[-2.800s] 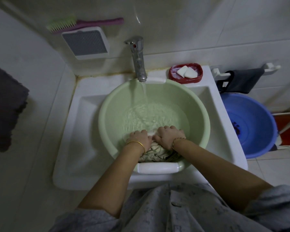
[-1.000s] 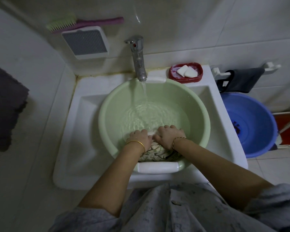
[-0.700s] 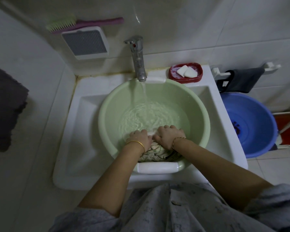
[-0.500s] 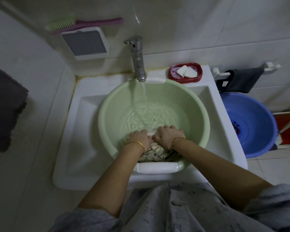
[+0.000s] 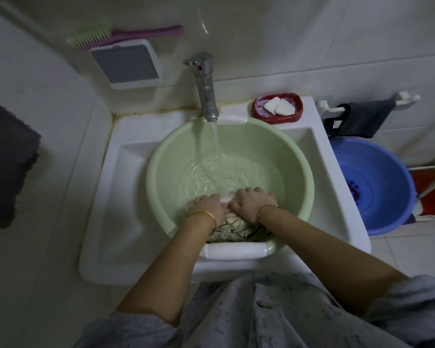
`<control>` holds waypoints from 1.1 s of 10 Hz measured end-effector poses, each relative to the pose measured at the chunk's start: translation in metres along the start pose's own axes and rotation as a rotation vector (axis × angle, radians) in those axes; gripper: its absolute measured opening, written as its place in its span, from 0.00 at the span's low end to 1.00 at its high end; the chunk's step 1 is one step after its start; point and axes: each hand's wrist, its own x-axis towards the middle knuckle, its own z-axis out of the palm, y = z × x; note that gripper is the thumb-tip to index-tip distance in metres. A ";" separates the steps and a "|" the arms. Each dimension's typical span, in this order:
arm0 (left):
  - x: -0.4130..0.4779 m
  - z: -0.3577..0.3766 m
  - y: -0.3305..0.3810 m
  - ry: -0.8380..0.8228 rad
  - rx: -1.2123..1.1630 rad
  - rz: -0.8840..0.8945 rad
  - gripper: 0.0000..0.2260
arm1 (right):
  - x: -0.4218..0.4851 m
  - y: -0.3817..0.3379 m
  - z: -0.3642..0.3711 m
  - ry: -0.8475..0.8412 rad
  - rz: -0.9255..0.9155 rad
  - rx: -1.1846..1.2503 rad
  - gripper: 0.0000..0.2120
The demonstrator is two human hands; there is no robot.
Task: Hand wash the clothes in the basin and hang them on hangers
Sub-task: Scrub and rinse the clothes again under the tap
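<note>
- Your pale green round basin sits in the white sink, its far rim under the tap, and is partly filled with rippling water.
- Your patterned garment, cream with dark leaf-like lines, lies bunched and wet against the basin's near wall, just inside the white near handle, partly under the water.

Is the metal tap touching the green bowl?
Apart. In the head view, the tap ends above the green bowl; only the water stream bridges the gap between its spout and the bowl's inside.
</note>
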 end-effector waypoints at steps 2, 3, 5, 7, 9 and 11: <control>0.000 -0.001 0.000 0.002 0.003 0.002 0.21 | 0.000 0.000 0.000 -0.001 -0.002 0.003 0.23; 0.001 0.001 0.000 0.004 0.004 0.000 0.21 | -0.001 0.000 0.000 -0.001 -0.004 0.004 0.23; 0.003 0.002 -0.001 0.005 0.004 -0.006 0.21 | -0.001 0.000 -0.001 0.004 -0.005 0.003 0.23; 0.005 0.003 -0.001 0.001 0.009 -0.008 0.21 | -0.001 0.000 0.000 0.001 -0.005 0.007 0.23; 0.004 0.003 -0.001 0.003 0.010 -0.008 0.21 | 0.000 0.001 0.001 0.003 -0.004 0.005 0.23; 0.005 0.003 -0.001 0.009 0.003 0.002 0.21 | 0.000 0.001 0.000 0.000 -0.006 -0.002 0.23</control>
